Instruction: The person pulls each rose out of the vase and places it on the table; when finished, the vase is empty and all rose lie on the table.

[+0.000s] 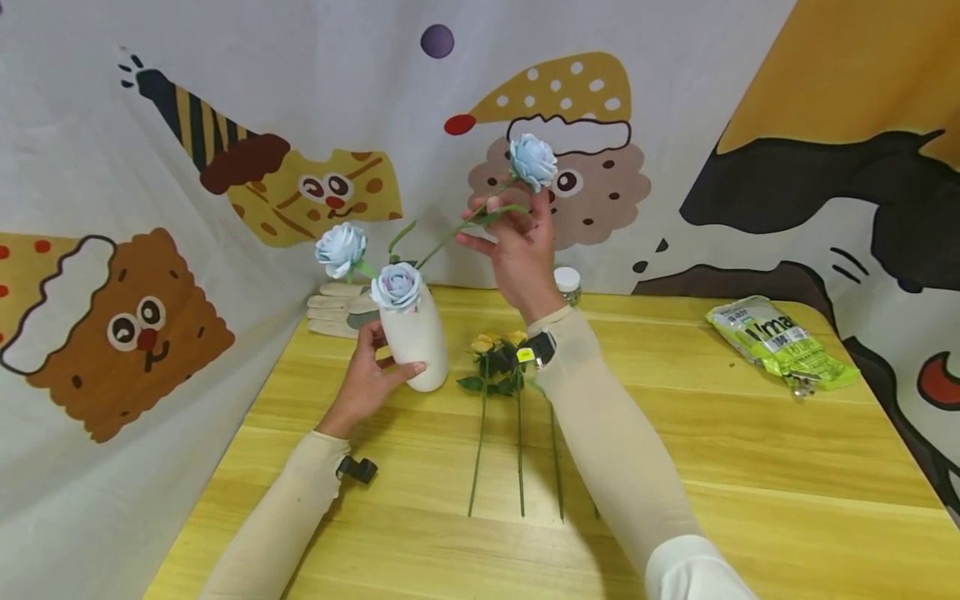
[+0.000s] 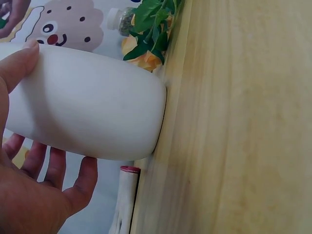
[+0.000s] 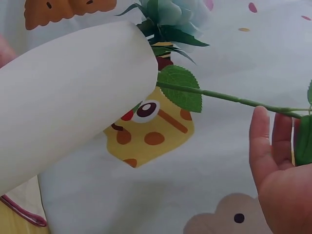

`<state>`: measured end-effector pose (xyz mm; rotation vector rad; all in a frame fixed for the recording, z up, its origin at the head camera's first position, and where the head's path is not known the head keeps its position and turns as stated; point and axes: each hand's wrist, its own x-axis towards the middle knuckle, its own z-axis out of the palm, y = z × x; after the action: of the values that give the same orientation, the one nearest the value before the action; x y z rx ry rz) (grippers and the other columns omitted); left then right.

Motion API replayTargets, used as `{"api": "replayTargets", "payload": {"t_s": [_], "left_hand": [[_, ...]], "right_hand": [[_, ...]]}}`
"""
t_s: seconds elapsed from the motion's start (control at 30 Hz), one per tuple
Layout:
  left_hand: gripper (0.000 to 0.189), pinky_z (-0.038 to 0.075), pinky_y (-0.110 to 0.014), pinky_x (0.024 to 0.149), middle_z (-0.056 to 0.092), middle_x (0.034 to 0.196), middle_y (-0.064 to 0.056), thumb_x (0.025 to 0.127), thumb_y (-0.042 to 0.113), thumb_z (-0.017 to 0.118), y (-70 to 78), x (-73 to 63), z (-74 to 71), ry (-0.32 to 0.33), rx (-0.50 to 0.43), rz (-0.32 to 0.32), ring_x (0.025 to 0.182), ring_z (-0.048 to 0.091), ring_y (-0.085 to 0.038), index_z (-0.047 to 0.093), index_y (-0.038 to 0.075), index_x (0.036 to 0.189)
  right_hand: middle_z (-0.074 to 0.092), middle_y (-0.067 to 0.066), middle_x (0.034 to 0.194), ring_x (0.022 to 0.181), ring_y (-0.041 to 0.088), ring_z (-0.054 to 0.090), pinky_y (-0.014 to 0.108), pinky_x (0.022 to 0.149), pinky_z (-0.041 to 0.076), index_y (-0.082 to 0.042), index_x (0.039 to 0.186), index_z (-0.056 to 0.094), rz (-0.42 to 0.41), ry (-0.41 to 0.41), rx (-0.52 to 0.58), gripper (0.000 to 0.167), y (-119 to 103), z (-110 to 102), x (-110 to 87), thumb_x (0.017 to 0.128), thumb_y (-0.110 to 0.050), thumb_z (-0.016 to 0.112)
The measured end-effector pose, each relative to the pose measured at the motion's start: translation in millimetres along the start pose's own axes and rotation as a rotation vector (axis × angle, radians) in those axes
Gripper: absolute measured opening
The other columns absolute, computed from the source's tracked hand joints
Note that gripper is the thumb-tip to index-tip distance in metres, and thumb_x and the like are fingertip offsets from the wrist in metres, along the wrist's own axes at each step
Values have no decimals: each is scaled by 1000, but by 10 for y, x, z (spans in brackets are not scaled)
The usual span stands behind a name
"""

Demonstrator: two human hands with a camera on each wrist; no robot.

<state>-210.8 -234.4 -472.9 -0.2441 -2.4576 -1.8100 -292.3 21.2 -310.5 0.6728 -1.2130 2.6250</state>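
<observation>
My left hand (image 1: 363,387) holds a white vase (image 1: 418,346) from its left side, thumb across the front; the left wrist view shows the fingers (image 2: 87,183) curved round it and its base at the tabletop. Two light-blue artificial roses, one at the left (image 1: 341,250) and one in front (image 1: 397,287), stand at the vase's mouth. Up and to the right, my right hand (image 1: 522,262) pinches the stem of a third blue rose (image 1: 533,160) just under its bloom. That stem (image 3: 226,97) slants down into the vase mouth. Part of the right fingers' grip is cut off in the right wrist view.
Yellow roses (image 1: 486,342) with long green stems lie on the wooden table (image 1: 420,508), partly behind my right forearm. Behind stands a white-lidded jar (image 1: 567,282). Pale gloves (image 1: 330,310) lie behind the vase, and a green plastic bag (image 1: 780,342) lies far right.
</observation>
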Motion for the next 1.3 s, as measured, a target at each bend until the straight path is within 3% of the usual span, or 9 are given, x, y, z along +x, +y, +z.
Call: {"api": "replayTargets", "payload": {"t_s": [0.23,0.33,0.47,0.57,0.73,0.9,1.1,1.3], "left_hand": [[88,48,-57,112,44,148,-14,87,22,89,10,-16,3,-4,-4,6,133,47,-29,32,10,153],[88,47,-58,112,44,148,-15,87,21,89,25,-14,-1,-5,-2,0,133,47,-30,31,9,153],[88,46,-59,112,43,148,-16,87,20,89,32,-9,-3,-6,-1,-9,133,46,-31,31,8,152],[87,46,-59,112,43,148,-16,88,20,88,22,-8,1,-8,0,-11,133,46,-31,31,9,152],[86,46,-59,113,43,149,-15,89,21,88,19,-8,10,-7,5,-15,134,46,-31,31,10,153],[89,46,-58,113,42,150,-15,89,20,87,28,-17,6,-2,11,-17,134,45,-31,29,10,155],[90,46,-59,113,42,150,-16,89,20,88,43,-22,3,-5,19,-21,134,45,-32,29,8,155],[90,46,-59,113,42,150,-17,89,21,88,54,-20,8,-4,21,-27,135,45,-33,28,8,155]], "right_hand": [[70,9,106,97,25,75,39,73,67,-20,123,57,-59,81,85,26,-72,-154,-136,106,0,59],[69,10,105,95,25,75,36,71,66,-15,115,58,-73,180,137,16,-112,-249,-178,106,-1,58],[69,8,106,93,24,76,32,68,65,-13,121,58,-111,321,142,15,-155,-421,-227,107,-9,61],[68,10,106,89,24,76,32,67,65,-14,129,56,-128,412,138,24,-201,-546,-277,106,-14,64],[68,15,113,84,26,76,33,67,65,-14,128,60,-108,545,118,25,-285,-732,-380,104,-8,65],[64,15,112,80,27,76,35,66,65,-10,127,62,-45,540,7,24,-309,-914,-551,104,-6,61],[63,13,104,75,27,77,35,62,65,-9,115,58,79,535,-126,13,-334,-1124,-801,102,-6,61],[68,7,96,70,24,76,33,58,64,-8,118,63,191,504,-230,17,-386,-1321,-1001,101,-4,61]]}}
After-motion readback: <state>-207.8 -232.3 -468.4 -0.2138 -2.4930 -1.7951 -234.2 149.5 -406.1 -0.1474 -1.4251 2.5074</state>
